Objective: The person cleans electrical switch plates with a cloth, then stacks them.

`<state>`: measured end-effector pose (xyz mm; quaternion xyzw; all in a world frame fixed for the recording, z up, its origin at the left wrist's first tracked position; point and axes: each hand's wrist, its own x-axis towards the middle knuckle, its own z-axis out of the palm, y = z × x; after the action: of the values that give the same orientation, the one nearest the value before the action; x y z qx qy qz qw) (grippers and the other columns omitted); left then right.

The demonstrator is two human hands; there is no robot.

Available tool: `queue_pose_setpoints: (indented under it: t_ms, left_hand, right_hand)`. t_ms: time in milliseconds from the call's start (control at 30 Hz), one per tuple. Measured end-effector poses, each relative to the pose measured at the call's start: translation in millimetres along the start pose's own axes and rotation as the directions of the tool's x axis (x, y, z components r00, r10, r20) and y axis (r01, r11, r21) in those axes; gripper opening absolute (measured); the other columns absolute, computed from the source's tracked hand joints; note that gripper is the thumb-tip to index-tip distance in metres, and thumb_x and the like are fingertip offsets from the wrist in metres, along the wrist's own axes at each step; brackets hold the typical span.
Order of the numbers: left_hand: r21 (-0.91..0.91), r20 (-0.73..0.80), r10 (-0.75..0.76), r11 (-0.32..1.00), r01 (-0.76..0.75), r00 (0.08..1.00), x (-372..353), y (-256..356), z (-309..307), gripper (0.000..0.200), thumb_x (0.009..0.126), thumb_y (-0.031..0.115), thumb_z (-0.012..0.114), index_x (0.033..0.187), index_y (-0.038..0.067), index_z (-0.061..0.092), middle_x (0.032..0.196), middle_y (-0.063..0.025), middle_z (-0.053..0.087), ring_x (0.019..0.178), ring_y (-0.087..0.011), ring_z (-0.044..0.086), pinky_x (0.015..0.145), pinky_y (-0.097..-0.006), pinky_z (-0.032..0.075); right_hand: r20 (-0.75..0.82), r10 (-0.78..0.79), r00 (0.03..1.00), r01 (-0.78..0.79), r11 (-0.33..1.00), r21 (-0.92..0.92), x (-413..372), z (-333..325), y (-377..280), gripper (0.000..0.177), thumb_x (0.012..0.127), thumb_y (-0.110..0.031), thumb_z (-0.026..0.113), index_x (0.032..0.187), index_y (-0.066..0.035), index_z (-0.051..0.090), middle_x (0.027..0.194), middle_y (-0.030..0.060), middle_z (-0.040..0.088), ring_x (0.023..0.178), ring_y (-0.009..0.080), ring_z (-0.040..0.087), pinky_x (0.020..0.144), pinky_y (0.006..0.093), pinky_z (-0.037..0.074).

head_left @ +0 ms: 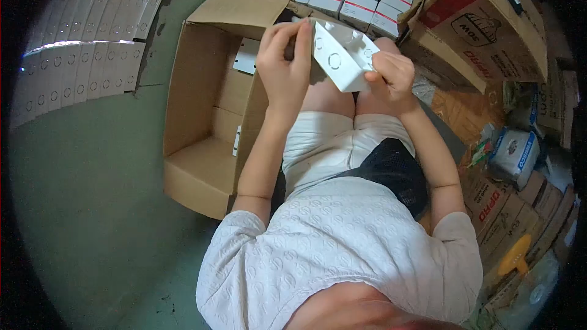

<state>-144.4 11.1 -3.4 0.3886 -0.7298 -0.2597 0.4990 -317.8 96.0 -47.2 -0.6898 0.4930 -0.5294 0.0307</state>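
1. Head view: the box (pixel 339 67) is held over the lap (pixel 324 140), gripped at opposite sides by left hand (pixel 284 58) and right hand (pixel 393 76).
2. Light, stiff plastic is suggested; walls (pixel 350 76) are best gripped.

"OPRO" is printed in red on the lower carton (pixel 489 208), just below-left of the plastic pack (pixel 510 154) | "SOW" is seemingly lettered at the emblem (pixel 474 29) on the tilted carton (pixel 489 15) above that pack | the pack's blue-band (pixel 527 150) lettering cannot be surely read.
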Motion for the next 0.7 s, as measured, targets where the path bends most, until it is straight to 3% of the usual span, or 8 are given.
queue_pose_setpoints:
  t_ms: [100, 233, 367, 433, 467, 500, 533, 700]
  left_hand:
    - [-0.035, 0.047, 0.228, 0.973, -0.227, 0.972, -17.4, 12.2, 1.1, 0.012, 0.084, 0.007, 0.073, 0.094, 0.001, 0.071, 0.088, -0.0121, 0.065, 0.076, -0.0219, 0.063, 0.067, -0.0308, 0.050]
    - [-0.125, 0.147, 0.310, 0.948, -0.294, 0.939, -17.2, 15.6, -8.2, 0.013, 0.081, 0.003, 0.074, 0.095, 0.002, 0.072, 0.088, -0.0106, 0.064, 0.076, -0.0214, 0.064, 0.066, -0.0296, 0.051]
    - [-0.098, 0.010, -0.035, 0.995, 0.036, 0.999, -0.7, -10.2, 1.3, 0.011, 0.087, 0.007, 0.070, 0.094, -0.001, 0.072, 0.089, -0.0106, 0.065, 0.077, -0.0186, 0.063, 0.066, -0.0277, 0.050]
    - [-0.079, 0.003, 0.156, 0.985, -0.155, 0.988, -3.5, -4.7, 2.9, 0.013, 0.088, 0.008, 0.069, 0.097, 0.000, 0.072, 0.090, -0.0110, 0.065, 0.076, -0.0178, 0.063, 0.066, -0.0271, 0.050]
    - [-0.111, 0.072, 0.188, 0.978, -0.179, 0.980, -3.5, -1.9, 0.5, 0.014, 0.087, 0.009, 0.070, 0.099, 0.001, 0.073, 0.093, -0.0103, 0.065, 0.076, -0.0171, 0.063, 0.066, -0.0270, 0.050]
    - [-0.109, 0.073, 0.183, 0.978, -0.175, 0.980, -2.8, -3.0, -0.2, 0.014, 0.087, 0.009, 0.070, 0.099, 0.001, 0.073, 0.093, -0.0103, 0.065, 0.076, -0.0171, 0.063, 0.066, -0.0270, 0.050]
    - [-0.142, 0.115, 0.169, 0.978, -0.152, 0.979, -0.2, -6.0, 0.3, 0.014, 0.087, 0.008, 0.070, 0.099, 0.002, 0.073, 0.094, -0.0099, 0.065, 0.076, -0.0168, 0.063, 0.066, -0.0270, 0.050]
    - [-0.114, 0.174, 0.257, 0.964, -0.240, 0.951, 8.8, -7.1, -0.6, 0.015, 0.085, 0.006, 0.072, 0.100, 0.004, 0.073, 0.093, -0.0083, 0.065, 0.077, -0.0161, 0.063, 0.066, -0.0271, 0.052]
  right_hand:
    - [-0.024, 0.037, 0.999, -0.036, 0.999, 0.035, -2.0, 4.1, 2.3, 0.048, 0.090, -0.034, 0.067, 0.061, -0.003, 0.044, 0.055, 0.0105, 0.038, 0.047, 0.0282, 0.043, 0.045, 0.0379, 0.033]
    - [-0.026, 0.033, 0.999, -0.032, 0.999, 0.038, -0.4, -2.3, 2.4, 0.048, 0.091, -0.034, 0.066, 0.061, -0.003, 0.045, 0.055, 0.0105, 0.037, 0.047, 0.0281, 0.043, 0.045, 0.0376, 0.033]
    - [-0.011, 0.097, 0.995, -0.097, 0.994, 0.042, -6.7, -4.1, -3.6, 0.049, 0.093, -0.040, 0.062, 0.063, -0.003, 0.050, 0.055, 0.0094, 0.042, 0.048, 0.0264, 0.047, 0.048, 0.0369, 0.037]
    - [-0.020, 0.150, 0.988, -0.149, 0.988, 0.038, -9.5, 0.0, 2.1, 0.052, 0.095, -0.046, 0.057, 0.065, -0.003, 0.055, 0.055, 0.0078, 0.046, 0.049, 0.0237, 0.050, 0.049, 0.0353, 0.040]
    - [-0.002, 0.515, 0.857, -0.498, 0.830, 0.251, -10.9, 5.1, 6.1, 0.059, 0.096, -0.056, 0.044, 0.079, -0.003, 0.060, 0.066, 0.0070, 0.054, 0.058, 0.0201, 0.055, 0.053, 0.0320, 0.043]
    - [0.094, 0.791, 0.605, -0.741, 0.516, 0.430, -10.0, 9.1, 11.1, 0.073, 0.097, -0.067, 0.032, 0.094, -0.002, 0.066, 0.077, 0.0062, 0.063, 0.066, 0.0164, 0.060, 0.057, 0.0286, 0.047]
    - [0.324, 0.811, 0.488, -0.750, 0.199, 0.631, -5.4, 10.6, 16.5, 0.087, 0.090, -0.077, 0.030, 0.125, -0.002, 0.057, 0.106, 0.0078, 0.067, 0.091, 0.0169, 0.067, 0.077, 0.0301, 0.056]
    - [0.462, 0.782, 0.419, -0.735, -0.007, 0.678, -0.3, 9.1, 26.0, 0.079, 0.092, -0.066, 0.043, 0.136, -0.001, 0.047, 0.124, 0.0144, 0.062, 0.106, 0.0229, 0.066, 0.091, 0.0357, 0.055]
